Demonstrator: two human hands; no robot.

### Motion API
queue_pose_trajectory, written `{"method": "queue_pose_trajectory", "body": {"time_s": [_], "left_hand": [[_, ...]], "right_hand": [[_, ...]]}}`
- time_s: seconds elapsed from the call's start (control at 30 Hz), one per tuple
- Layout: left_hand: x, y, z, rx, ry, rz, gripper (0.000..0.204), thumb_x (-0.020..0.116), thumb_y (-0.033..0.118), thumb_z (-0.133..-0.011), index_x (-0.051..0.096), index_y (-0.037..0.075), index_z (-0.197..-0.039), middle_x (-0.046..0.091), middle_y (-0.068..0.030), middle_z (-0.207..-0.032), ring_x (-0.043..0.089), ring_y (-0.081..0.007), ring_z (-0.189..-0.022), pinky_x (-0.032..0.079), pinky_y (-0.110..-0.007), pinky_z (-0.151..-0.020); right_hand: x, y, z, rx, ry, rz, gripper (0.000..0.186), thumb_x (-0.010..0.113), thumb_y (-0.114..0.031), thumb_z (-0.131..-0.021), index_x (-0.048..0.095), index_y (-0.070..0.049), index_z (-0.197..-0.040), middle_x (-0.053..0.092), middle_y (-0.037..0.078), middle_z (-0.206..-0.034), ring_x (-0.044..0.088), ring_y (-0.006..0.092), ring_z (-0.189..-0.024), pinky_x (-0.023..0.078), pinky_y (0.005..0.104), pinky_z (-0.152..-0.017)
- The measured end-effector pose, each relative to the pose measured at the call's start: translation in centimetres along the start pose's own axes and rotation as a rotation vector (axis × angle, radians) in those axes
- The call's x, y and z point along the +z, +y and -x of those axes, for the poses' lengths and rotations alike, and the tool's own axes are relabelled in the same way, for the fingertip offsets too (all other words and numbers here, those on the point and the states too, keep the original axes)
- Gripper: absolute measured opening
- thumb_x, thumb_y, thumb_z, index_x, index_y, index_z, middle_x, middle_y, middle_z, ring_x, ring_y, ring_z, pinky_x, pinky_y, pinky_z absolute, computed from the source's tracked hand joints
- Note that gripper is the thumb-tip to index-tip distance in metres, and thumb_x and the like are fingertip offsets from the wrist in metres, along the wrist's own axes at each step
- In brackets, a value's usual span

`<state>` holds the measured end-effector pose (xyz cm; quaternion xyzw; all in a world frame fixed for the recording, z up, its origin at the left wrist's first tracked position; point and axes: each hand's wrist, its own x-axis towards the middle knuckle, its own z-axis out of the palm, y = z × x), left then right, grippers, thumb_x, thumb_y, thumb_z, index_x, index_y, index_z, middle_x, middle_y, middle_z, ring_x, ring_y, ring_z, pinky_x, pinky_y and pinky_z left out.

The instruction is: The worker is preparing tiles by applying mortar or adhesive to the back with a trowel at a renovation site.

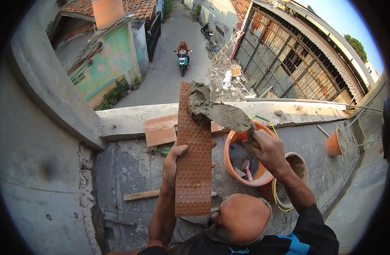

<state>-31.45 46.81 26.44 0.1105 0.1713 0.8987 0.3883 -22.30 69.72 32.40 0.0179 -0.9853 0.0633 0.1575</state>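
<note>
My left hand [173,163] grips a long terracotta tile [194,170] from behind, thumb on its left edge and fingertips showing at the right. The tile stands upright, its honeycomb-textured back facing me. Grey wet mortar [198,95] clings to its upper end. In my right hand [267,148] is a trowel [231,117], its blade coated with mortar and touching the mortar on the tile. The fist hides most of the trowel's handle. Below the trowel stands an orange bucket [228,159] with a yellow-green handle; a pink-handled tool [247,170] lies inside it.
Beyond the low concrete ledge [127,121], a person rides a teal motorbike [182,61] along the lane. More tiles [160,129] lean at the ledge. A second bucket [303,163], a smaller orange pail [334,143] and a wooden stick [140,195] are on the dusty floor.
</note>
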Motion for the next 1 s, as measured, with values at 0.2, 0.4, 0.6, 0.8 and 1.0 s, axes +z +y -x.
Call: {"method": "queue_pose_trajectory", "body": {"time_s": [0.2, 0.4, 0.6, 0.8, 1.0], "left_hand": [[0.6, 0.2, 1.2, 0.050, 0.212, -0.020, 0.040, 0.039, 0.022, -0.086, 0.045, -0.005, -0.115, 0.057, -0.0163, -0.104, 0.057, -0.0228, -0.098, 0.049, -0.035, -0.083], [-4.4, 0.3, 0.1, 0.290, 0.217, -0.214, 0.033, 0.043, 0.018, -0.086, 0.051, -0.004, -0.108, 0.060, -0.0112, -0.100, 0.059, -0.0188, -0.089, 0.048, -0.030, -0.081], [-4.3, 2.2, 0.0, 0.081, 0.237, -0.331, 0.039, 0.042, 0.021, -0.084, 0.048, -0.006, -0.111, 0.059, -0.0176, -0.099, 0.062, -0.0238, -0.084, 0.053, -0.033, -0.071], [-6.0, -3.0, -2.6, 0.037, 0.268, -0.388, 0.039, 0.045, 0.020, -0.083, 0.049, -0.006, -0.110, 0.060, -0.0175, -0.098, 0.062, -0.0232, -0.083, 0.053, -0.033, -0.072], [-10.8, -6.6, -3.6, -0.071, 0.545, -0.570, 0.039, 0.054, 0.018, -0.081, 0.049, -0.006, -0.111, 0.058, -0.0146, -0.104, 0.056, -0.0223, -0.097, 0.042, -0.033, -0.091]], "right_hand": [[8.2, -2.8, 3.3, 0.033, 0.343, -0.221, 0.019, 0.065, -0.014, -0.077, 0.056, -0.005, -0.091, 0.050, 0.007, -0.067, 0.052, 0.0231, -0.054, 0.042, 0.0340, -0.047], [8.2, -1.2, 9.4, 0.236, 0.283, -0.161, 0.019, 0.066, -0.017, -0.076, 0.054, -0.004, -0.084, 0.049, 0.009, -0.067, 0.052, 0.0257, -0.054, 0.041, 0.0357, -0.048], [-3.6, 6.5, 16.5, 0.717, 0.191, 0.136, 0.025, 0.060, -0.026, -0.075, 0.054, -0.004, -0.083, 0.056, 0.013, -0.069, 0.057, 0.0338, -0.065, 0.045, 0.0398, -0.061], [-6.6, 16.1, 24.9, 0.905, -0.683, 0.590, 0.022, 0.057, -0.026, -0.072, 0.064, -0.005, -0.073, 0.062, 0.015, -0.069, 0.062, 0.0315, -0.065, 0.047, 0.0402, -0.058], [4.3, 21.7, 28.8, 0.691, -0.774, 0.679, 0.018, 0.060, -0.025, -0.067, 0.066, -0.008, -0.066, 0.064, 0.012, -0.067, 0.064, 0.0287, -0.063, 0.049, 0.0383, -0.056]]}}
